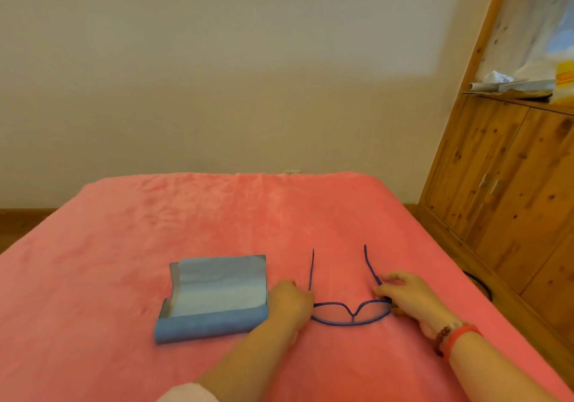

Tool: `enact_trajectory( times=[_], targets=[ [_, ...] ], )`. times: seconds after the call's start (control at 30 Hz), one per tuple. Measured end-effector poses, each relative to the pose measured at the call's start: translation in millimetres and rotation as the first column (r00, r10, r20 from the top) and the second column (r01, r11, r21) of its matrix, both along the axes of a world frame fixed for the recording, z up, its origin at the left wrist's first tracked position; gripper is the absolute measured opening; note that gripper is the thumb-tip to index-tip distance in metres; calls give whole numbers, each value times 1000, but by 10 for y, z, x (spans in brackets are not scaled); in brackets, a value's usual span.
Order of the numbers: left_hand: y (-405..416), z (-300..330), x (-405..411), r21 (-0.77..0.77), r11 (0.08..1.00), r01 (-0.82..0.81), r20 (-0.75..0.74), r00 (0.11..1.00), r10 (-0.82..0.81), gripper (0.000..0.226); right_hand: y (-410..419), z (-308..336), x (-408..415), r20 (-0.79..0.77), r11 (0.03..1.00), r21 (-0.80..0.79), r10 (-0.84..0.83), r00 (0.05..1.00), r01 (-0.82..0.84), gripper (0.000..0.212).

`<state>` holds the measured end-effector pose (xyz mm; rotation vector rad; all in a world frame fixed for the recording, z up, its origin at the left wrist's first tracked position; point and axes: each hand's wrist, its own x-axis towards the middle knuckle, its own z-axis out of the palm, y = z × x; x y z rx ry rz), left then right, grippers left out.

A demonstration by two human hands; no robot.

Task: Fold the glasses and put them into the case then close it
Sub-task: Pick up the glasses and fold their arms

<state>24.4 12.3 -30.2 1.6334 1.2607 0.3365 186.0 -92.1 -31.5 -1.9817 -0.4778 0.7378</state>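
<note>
Blue-framed glasses [351, 314] lie on the pink blanket with both temples spread open and pointing away from me. My left hand [290, 302] rests at the left hinge, fingers curled against the frame's left end. My right hand [400, 296] pinches the right temple near its hinge. A blue glasses case [214, 324] lies open to the left of the glasses, its pale blue lining [217, 283] facing up and its flap laid back. The case touches neither hand.
The pink blanket [186, 215] covers a bed that ends at a beige wall. A wooden cabinet [503, 184] stands along the right side, with papers on its shelf. A dark cable [481, 283] lies on the floor by the bed's right edge.
</note>
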Motion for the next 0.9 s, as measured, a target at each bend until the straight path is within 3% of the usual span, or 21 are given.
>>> enact_trajectory(
  times=[0.4,0.5,0.63,0.9],
  targets=[
    [-89,86,-53,49,999,24,-50,999,-22,47,-107,29,-80,-74,999,42,-25,997,28,25],
    [-110,127,-75,46,998,53,-41,998,-51,20,-164,56,-117,-95,998,57,-26,995,32,27],
    [-170,197,-150,84,995,59,-53,997,-55,48,-241,87,-167,-115,997,77,-23,993,32,27],
    [-256,329,-311,97,993,74,-52,996,-69,48,-410,212,-322,-138,991,135,21,990,-2,17]
  ],
)
